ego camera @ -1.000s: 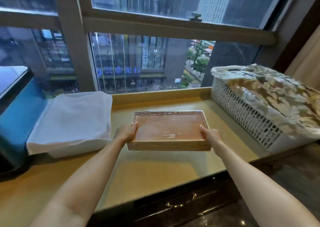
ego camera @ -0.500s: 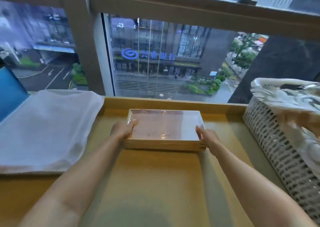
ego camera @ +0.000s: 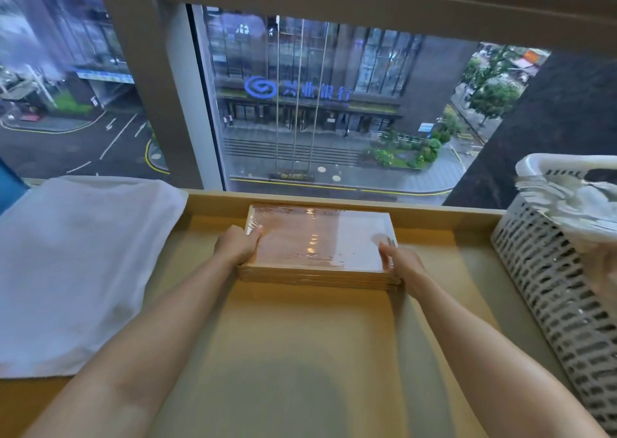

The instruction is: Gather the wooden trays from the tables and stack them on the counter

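A stack of wooden trays (ego camera: 319, 240), the top one covered in shiny clear film, rests flat on the tan counter (ego camera: 300, 354) close to the window ledge. My left hand (ego camera: 237, 244) grips the stack's left edge, thumb on the top rim. My right hand (ego camera: 399, 262) grips the right edge near the front corner. Both forearms reach forward over the counter. The layered front edges of several trays show below the top one.
A folded white cloth (ego camera: 76, 264) lies on the counter to the left, with a blue object (ego camera: 11, 187) behind it. A white perforated plastic basket (ego camera: 561, 287) holding patterned fabric stands on the right. A large window rises directly behind the trays.
The trays have moved away from me toward the window and come down onto the counter. My view has shifted closer and lower; both hands keep their hold on the sides.
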A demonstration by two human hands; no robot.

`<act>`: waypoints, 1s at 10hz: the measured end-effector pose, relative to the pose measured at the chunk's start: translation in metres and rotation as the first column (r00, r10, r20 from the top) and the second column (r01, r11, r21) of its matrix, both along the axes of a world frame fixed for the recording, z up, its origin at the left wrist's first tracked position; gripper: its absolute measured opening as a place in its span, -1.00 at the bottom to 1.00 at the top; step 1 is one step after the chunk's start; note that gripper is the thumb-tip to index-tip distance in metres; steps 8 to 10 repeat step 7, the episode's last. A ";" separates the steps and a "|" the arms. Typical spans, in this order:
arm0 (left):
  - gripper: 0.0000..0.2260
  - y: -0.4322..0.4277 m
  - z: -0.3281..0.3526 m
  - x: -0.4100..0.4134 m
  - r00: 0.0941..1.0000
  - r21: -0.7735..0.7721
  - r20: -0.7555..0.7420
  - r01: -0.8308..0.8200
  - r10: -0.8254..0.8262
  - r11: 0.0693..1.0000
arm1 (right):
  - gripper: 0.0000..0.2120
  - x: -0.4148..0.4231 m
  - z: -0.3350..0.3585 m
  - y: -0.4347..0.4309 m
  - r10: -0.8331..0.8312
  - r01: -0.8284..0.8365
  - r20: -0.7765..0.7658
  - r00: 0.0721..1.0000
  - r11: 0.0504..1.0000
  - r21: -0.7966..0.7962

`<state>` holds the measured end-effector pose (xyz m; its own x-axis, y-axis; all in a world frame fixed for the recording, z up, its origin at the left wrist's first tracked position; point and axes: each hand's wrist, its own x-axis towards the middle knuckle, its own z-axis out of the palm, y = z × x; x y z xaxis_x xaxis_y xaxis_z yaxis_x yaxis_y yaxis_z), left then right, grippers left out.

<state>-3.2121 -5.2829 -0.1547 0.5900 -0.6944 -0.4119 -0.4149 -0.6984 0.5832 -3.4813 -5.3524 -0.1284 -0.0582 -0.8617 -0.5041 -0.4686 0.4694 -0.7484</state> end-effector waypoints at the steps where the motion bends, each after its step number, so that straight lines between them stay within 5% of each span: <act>1: -0.46 -0.003 0.001 -0.002 0.999 0.022 0.031 0.024 -0.024 0.999 | -0.58 0.001 -0.003 -0.004 -0.001 0.001 0.011 1.000 1.000 0.024; 3: -0.49 -0.007 0.005 -0.001 0.999 0.040 -0.050 0.023 -0.021 0.999 | -0.61 0.003 -0.003 -0.008 -0.017 0.016 0.026 1.000 0.998 0.054; 5: -0.49 -0.005 0.016 -0.006 0.984 0.004 -0.173 -0.038 0.039 0.999 | -0.61 0.009 0.006 -0.004 0.074 -0.082 -0.150 0.986 0.996 -0.047; 7: -0.45 0.002 0.051 -0.005 0.997 -0.156 0.042 0.063 -0.058 0.986 | -0.38 0.021 0.030 0.004 0.188 -0.262 -0.317 0.930 0.942 -0.210; 10: -0.45 0.002 0.051 -0.005 0.997 -0.156 0.042 0.063 -0.058 0.986 | -0.38 0.021 0.030 0.004 0.188 -0.262 -0.317 0.930 0.942 -0.210</act>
